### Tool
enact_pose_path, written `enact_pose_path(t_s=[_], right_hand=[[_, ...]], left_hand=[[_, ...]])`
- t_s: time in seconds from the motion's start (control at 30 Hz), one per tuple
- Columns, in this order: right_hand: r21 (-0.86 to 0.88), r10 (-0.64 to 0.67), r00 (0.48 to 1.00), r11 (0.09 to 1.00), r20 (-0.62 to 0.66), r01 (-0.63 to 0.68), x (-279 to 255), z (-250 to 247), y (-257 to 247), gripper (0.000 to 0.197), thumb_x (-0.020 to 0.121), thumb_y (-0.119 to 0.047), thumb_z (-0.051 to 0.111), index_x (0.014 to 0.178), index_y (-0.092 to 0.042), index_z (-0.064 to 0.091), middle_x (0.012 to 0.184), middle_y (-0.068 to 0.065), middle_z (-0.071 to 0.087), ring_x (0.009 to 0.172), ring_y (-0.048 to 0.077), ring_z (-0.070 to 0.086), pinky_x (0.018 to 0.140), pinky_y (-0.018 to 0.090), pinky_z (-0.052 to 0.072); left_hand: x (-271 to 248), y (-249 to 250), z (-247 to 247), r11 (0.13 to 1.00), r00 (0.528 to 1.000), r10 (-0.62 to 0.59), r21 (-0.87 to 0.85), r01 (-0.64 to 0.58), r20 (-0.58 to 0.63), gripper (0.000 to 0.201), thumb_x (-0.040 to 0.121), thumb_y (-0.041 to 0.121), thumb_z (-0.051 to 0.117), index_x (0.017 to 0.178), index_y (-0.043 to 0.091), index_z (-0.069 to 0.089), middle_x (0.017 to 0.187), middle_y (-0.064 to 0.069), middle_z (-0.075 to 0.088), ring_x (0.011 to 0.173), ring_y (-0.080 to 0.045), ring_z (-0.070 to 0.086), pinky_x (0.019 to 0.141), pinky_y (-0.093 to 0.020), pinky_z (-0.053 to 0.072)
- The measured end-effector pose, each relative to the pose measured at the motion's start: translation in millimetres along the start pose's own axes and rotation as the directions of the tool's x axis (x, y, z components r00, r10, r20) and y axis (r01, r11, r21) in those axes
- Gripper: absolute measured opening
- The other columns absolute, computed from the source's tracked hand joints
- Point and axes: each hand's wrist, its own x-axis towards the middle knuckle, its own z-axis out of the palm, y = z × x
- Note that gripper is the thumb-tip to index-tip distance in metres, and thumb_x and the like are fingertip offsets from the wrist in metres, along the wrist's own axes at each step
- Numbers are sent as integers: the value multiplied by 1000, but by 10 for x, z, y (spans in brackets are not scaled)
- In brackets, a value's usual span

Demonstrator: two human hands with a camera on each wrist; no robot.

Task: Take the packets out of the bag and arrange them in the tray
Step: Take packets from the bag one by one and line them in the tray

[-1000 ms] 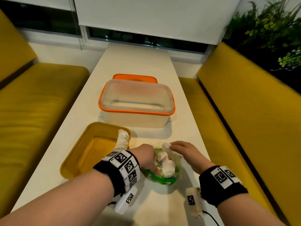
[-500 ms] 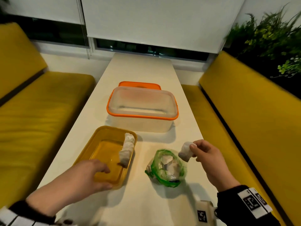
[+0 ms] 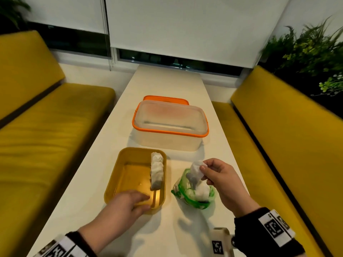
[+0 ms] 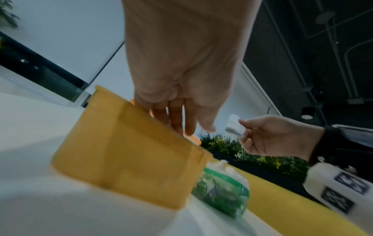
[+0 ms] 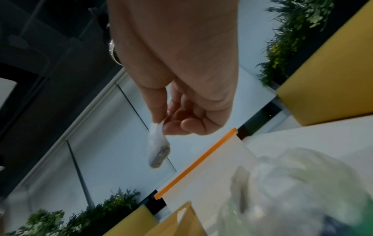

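Note:
A yellow tray point(image 3: 130, 182) sits on the white table, with a row of white packets point(image 3: 156, 170) along its right wall. My left hand point(image 3: 145, 202) holds the tray's near wall, fingers inside and thumb outside; the left wrist view shows those fingers point(image 4: 177, 118) over the rim of the tray point(image 4: 129, 159). To the tray's right lies the open green bag point(image 3: 194, 196) with more packets in it. My right hand point(image 3: 201, 168) pinches one white packet point(image 3: 195, 171) just above the bag; the right wrist view shows the packet point(image 5: 157, 148) hanging from the fingertips.
A clear box with an orange rim point(image 3: 169, 130) stands behind the tray, its orange lid point(image 3: 165, 98) beyond it. Yellow benches point(image 3: 46, 141) flank the narrow table point(image 3: 167, 80) on both sides. Plants point(image 3: 306, 49) fill the back right corner.
My left hand left the bag and took hold of the tray's near wall. My right hand pulled a packet out of the bag and lifted it above the opening.

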Motion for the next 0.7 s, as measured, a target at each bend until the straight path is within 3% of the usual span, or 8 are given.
enact_pose_path(t_s=[0.1,0.17,0.27,0.3,0.43,0.53,0.6,0.7], right_hand=[[-46,-9,979,999,202,18,-69,15,-197,7,87,-6,63,82,-8,67,69,4,65,60,10,56,56,21,43],[-39,-25,938,998,346,41,-118,107,-340,4,86,-1,63,82,-2,66,69,5,64,61,10,57,58,20,45],[-116,-56,923,987,382,108,-101,337,-421,4,85,2,62,87,0,65,70,6,62,63,10,56,59,29,49],[-164,-55,943,980,327,114,-56,378,-384,6,85,0,62,88,-4,65,73,8,61,63,11,56,61,33,51],[-406,-130,991,907,-22,110,144,129,-104,11,86,-16,64,95,-22,64,85,-4,62,63,3,53,57,17,41],[-682,6,1000,731,-7,-9,159,-138,217,19,83,-28,67,101,-23,64,92,-8,60,81,11,55,63,16,39],[-807,129,990,590,53,-34,124,-129,402,27,79,-37,66,103,-24,65,97,-5,62,90,18,57,73,27,46],[-864,57,998,503,24,-8,81,-46,522,20,81,-32,56,94,-22,66,95,1,66,91,25,58,77,33,47]], left_hand=[[141,300,-250,856,991,-88,-516,25,-98,30,85,34,64,115,39,59,110,20,65,105,5,60,90,-16,48],[256,515,-307,556,992,-22,-824,113,121,47,82,34,69,126,32,52,123,9,62,112,-3,59,90,-20,51],[377,788,-236,149,909,110,-910,386,403,40,86,17,64,125,14,53,115,-12,67,98,-25,67,78,-32,59],[398,843,-217,110,893,95,-897,429,439,32,89,12,57,120,9,54,105,-16,69,86,-28,71,72,-33,60],[464,725,-180,10,900,-57,-901,434,433,25,97,4,42,117,2,57,92,-23,71,65,-25,71,56,-29,60],[505,550,-157,-4,890,-113,-896,444,442,25,97,8,43,115,1,58,83,-23,70,66,-27,71,56,-31,60],[530,517,-128,-16,881,-139,-891,454,452,25,96,7,42,111,-2,59,85,-24,71,70,-28,71,58,-32,60],[573,551,-68,-43,884,-157,-898,438,439,26,92,-3,38,108,-4,60,90,-25,70,76,-30,71,61,-32,60]])
